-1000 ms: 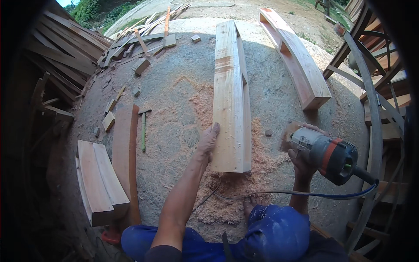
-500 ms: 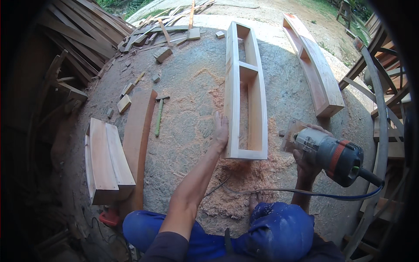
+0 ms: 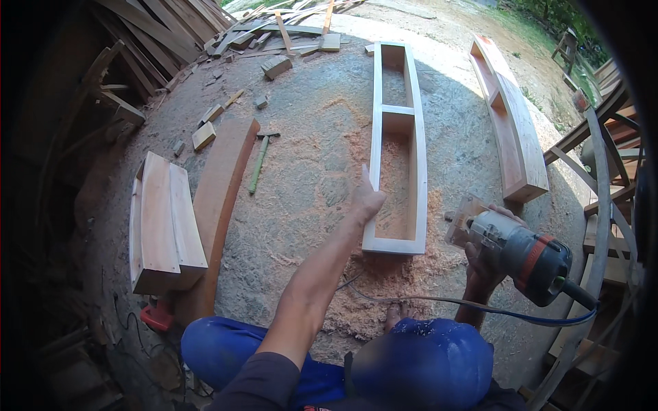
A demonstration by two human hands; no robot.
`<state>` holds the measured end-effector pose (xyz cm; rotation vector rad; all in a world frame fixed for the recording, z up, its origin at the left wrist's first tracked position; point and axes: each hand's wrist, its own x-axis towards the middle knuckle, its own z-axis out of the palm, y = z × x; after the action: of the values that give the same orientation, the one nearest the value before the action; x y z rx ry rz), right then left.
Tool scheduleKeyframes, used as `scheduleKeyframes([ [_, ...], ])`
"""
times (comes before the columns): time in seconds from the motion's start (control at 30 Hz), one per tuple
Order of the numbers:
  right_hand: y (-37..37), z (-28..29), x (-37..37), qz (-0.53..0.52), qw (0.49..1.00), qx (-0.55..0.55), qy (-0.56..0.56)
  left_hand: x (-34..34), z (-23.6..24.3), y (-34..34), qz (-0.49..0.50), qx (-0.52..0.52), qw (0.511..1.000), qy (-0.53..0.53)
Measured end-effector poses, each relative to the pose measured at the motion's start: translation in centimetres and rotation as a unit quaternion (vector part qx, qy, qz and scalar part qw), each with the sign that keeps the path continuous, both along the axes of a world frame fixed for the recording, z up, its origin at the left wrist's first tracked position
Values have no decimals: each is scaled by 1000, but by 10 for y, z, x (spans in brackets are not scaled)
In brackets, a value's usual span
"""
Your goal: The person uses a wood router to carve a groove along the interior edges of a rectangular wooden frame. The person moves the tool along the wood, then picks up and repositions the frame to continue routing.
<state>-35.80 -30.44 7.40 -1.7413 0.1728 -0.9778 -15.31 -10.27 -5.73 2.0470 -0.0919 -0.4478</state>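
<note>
Left hand [image 3: 368, 198]: fingers part-closed on the left rail of the long wooden frame [image 3: 420, 171]; full wrap hidden, can't tell. Right hand [image 3: 483, 267]: fingers curled round a grey router [image 3: 524, 253] with a red band. Frame sits on the floor [image 3: 295, 226] straight ahead of the person: pale, bare, sides slightly bowed, one crosspiece [image 3: 397, 109], open right through. Shavings [image 3: 363, 308] at its near end. Similar frame [image 3: 519, 133] off right, green-handled hammer [image 3: 258, 164] left.

The left hand [image 3: 368, 198] reaches farther forward than the curled right hand [image 3: 481, 264].
</note>
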Motion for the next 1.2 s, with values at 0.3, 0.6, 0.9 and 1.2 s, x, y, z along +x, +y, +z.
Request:
scheduleKeyframes([
  [0.3, 7, 7, 4, 56, 997, -46, 40, -83, 28, -15, 82, 1, 996, 29],
  [0.6, 35, -15, 37, 152, 982, 32, 103, -167, 24, 60, 11, 78, 951, -300],
  [0.9, 38, -28, 87, 75, 994, -13, 77, -193, 135, 120, -463, -158, 812, 318],
  [1.2, 36, -49, 149, 164, 979, 114, 41, -6, 171, 206, -87, 520, 848, -60],
])
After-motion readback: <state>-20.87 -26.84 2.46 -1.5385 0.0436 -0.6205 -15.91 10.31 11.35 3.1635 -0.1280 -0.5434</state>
